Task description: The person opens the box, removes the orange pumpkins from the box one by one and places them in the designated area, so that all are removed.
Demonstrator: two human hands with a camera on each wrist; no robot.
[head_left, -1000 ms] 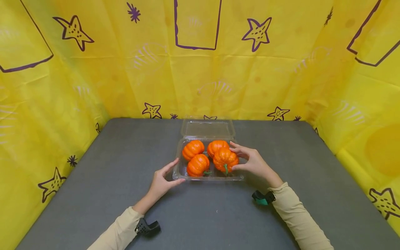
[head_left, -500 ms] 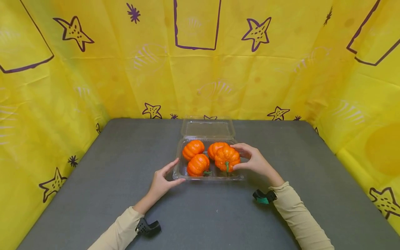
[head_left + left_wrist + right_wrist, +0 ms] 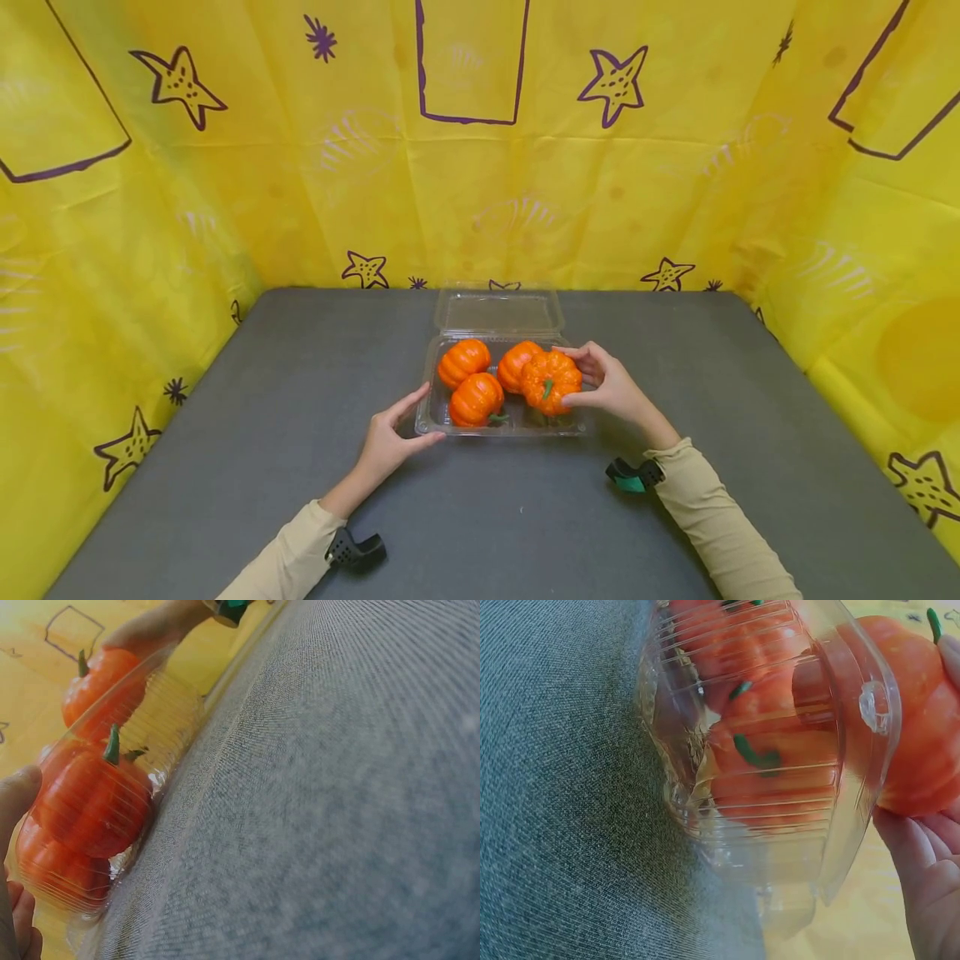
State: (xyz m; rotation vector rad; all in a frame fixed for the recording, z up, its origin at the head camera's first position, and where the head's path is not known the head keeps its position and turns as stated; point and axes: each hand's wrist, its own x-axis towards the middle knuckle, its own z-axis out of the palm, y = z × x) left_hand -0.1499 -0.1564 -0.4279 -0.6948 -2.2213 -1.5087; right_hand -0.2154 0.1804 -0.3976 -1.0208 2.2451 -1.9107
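Observation:
My right hand [image 3: 611, 390] grips an orange pumpkin [image 3: 551, 382] with a green stem, thumb in front and fingers behind. In the right wrist view this pumpkin [image 3: 915, 712] is raised above the rim of a clear plastic clamshell container [image 3: 855, 847]. Three more pumpkins sit inside: one at the back left [image 3: 463, 362], one at the front left [image 3: 476, 400], and one at the back right [image 3: 516, 367], partly covered by the held one. My left hand [image 3: 384, 440] holds the container's front left corner, thumb at the front edge and fingers along the left side.
The container's hinged lid [image 3: 498, 312] lies folded back behind it. Everything stands on a dark grey table [image 3: 480, 517], enclosed by a yellow cloth [image 3: 480, 183] with starfish drawings at the back and sides.
My right hand has shifted the gripped pumpkin slightly to the right and tilted it, so its stem faces the head camera more. The left hand and container stay put.

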